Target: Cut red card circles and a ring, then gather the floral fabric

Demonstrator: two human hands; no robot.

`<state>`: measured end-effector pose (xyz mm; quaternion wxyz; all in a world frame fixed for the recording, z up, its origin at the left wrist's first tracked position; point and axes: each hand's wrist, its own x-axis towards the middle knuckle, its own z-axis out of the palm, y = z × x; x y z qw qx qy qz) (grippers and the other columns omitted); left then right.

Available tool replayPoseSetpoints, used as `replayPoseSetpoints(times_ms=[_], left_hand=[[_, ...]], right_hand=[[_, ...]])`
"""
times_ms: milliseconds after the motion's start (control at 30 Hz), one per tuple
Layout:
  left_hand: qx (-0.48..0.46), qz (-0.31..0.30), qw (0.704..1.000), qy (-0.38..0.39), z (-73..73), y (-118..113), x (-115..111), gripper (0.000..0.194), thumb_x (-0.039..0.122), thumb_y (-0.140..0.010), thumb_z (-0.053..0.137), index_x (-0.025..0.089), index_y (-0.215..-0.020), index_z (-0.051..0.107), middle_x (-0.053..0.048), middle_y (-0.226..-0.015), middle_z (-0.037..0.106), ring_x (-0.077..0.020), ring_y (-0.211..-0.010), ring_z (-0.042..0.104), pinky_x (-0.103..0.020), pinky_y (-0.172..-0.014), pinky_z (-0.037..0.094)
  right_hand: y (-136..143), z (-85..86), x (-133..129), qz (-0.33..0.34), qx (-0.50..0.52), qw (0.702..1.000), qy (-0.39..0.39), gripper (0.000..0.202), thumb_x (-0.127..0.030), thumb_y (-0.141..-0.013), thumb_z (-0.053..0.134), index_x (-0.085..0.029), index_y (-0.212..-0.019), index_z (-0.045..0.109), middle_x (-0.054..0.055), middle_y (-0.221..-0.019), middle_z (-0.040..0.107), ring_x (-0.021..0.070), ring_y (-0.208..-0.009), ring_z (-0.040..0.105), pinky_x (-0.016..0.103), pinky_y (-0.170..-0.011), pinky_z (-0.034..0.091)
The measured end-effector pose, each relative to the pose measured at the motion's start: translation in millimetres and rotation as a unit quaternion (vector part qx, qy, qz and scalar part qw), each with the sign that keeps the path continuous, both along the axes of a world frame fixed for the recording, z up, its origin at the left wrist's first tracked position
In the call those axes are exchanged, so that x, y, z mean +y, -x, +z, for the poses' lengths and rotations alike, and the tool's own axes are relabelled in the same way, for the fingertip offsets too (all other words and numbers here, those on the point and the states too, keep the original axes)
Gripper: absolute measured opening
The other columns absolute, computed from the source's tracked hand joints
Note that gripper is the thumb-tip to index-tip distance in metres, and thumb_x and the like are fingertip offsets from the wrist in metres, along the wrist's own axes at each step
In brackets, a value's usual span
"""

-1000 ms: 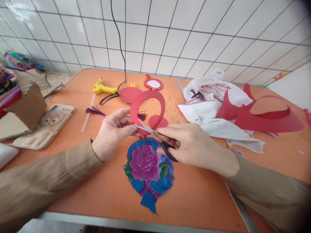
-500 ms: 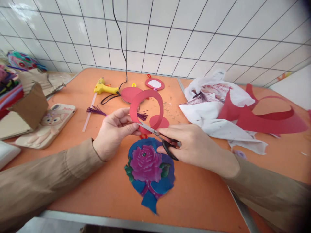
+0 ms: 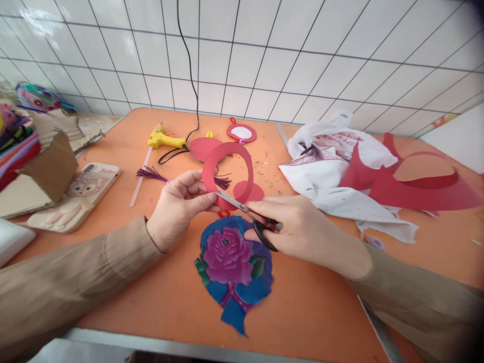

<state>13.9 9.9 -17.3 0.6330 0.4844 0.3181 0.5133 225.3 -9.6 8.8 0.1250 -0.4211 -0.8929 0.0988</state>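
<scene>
My left hand [image 3: 181,209] pinches the lower left edge of a red paper ring [image 3: 247,164] above the orange table. In my right hand [image 3: 302,229] are black-handled scissors [image 3: 264,234], whose blades lie against the ring's lower edge, close to my left thumb. A red paper oval [image 3: 248,191] shows behind the ring, and a purple tassel [image 3: 223,182] shows through its opening. Below my hands lies a blue fabric piece with a magenta flower [image 3: 229,257].
A yellow glue gun [image 3: 166,140] lies behind my left hand, near a red oval [image 3: 204,148] and a white-centred oval [image 3: 241,132]. To the left are a phone [image 3: 81,194] and cardboard [image 3: 56,166]; to the right, white cloth [image 3: 321,176] and red scraps [image 3: 412,194].
The whole view has shifted very slightly. Both hands, the ring and the scissors keep nearly the same positions relative to each other.
</scene>
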Motion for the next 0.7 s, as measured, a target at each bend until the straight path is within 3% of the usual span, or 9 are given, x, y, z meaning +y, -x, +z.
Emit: replayPoseSetpoints(times_ms=[333,533,700], left_hand=[[0.003,-0.001,1.0,0.009,1.1,-0.3,0.1,0.024,0.014,-0.073,0.07,0.017,-0.095,0.064,-0.003,-0.079,0.073,-0.0166,-0.071,0.069,-0.026,-0.064,0.057],[0.017,0.042,0.999,0.013,3.3,-0.5,0.2,0.036,0.014,-0.066,0.075,0.016,-0.099,0.062,-0.004,-0.08,0.071,-0.0198,-0.071,0.069,-0.029,-0.061,0.058],[0.021,0.029,0.999,0.012,3.4,-0.2,-0.7,0.032,0.015,-0.067,0.075,0.016,-0.096,0.063,-0.004,-0.082,0.071,-0.0186,-0.071,0.069,-0.028,-0.061,0.058]], right_hand=[[-0.4,-1.5,2.2,0.006,-0.006,1.0,-0.005,0.011,-0.021,-0.078,0.059,-0.017,-0.071,0.053,-0.002,-0.059,0.047,0.0126,-0.054,0.043,0.025,-0.053,0.025],[-2.3,-0.7,2.3,0.009,-0.021,0.999,-0.023,0.011,-0.016,-0.078,0.056,-0.018,-0.069,0.051,-0.003,-0.057,0.045,0.0122,-0.053,0.042,0.026,-0.053,0.024],[-2.4,-0.6,2.4,0.006,-0.022,0.999,-0.028,0.007,-0.017,-0.077,0.057,-0.017,-0.071,0.053,-0.002,-0.058,0.047,0.0126,-0.054,0.043,0.025,-0.052,0.024]])
